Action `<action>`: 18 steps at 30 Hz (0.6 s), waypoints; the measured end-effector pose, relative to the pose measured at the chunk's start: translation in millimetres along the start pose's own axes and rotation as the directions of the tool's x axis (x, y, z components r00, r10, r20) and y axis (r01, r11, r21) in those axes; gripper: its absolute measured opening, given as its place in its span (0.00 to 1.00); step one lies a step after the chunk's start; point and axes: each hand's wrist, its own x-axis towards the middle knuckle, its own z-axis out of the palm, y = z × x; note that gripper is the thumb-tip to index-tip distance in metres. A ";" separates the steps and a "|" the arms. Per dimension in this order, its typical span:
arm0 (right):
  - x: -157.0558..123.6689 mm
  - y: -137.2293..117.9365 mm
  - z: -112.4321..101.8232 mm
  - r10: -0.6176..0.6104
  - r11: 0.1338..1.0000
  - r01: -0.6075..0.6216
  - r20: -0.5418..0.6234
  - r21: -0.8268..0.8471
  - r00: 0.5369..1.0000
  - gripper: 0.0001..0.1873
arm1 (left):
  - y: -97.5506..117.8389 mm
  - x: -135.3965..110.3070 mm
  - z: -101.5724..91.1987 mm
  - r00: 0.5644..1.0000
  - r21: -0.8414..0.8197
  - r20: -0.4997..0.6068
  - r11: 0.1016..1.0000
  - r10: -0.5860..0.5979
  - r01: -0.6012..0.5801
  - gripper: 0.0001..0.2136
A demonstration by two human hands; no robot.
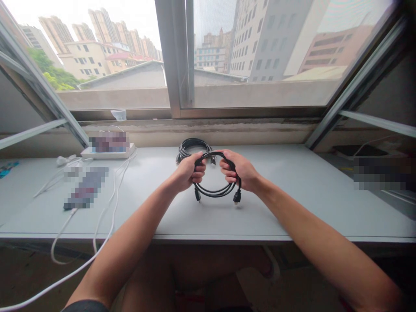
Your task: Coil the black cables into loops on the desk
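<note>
Both my hands grip one coiled black cable (212,190) a little above the grey table (292,190). My left hand (190,172) is closed round the coil's left side. My right hand (238,170) is closed round its right side. Two black plugs hang from the coil's lower part, one at the left and one at the right. A second coiled black cable (191,146) lies on the table just behind my hands.
A white power strip (108,151) sits at the back left with white cords (107,208) trailing over the table's front edge. A small clear plastic cup (119,114) stands on the window ledge. Blurred items lie at the left and far right.
</note>
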 end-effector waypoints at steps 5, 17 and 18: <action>1.8 2.7 -0.2 -0.003 0.999 0.001 -0.036 -0.048 0.999 0.16 | 2.9 -2.1 -1.2 0.996 -0.002 0.065 0.998 -0.068 0.068 0.10; 3.0 0.9 -6.2 -0.123 0.986 0.109 -0.104 -0.124 0.987 0.18 | -29.2 11.9 -4.4 0.839 0.712 -0.059 0.612 0.540 -0.344 0.22; 3.1 2.3 -5.6 -0.125 0.982 0.108 -0.100 -0.153 0.987 0.19 | -28.9 12.6 -4.6 0.827 0.728 -0.077 0.598 0.557 -0.335 0.21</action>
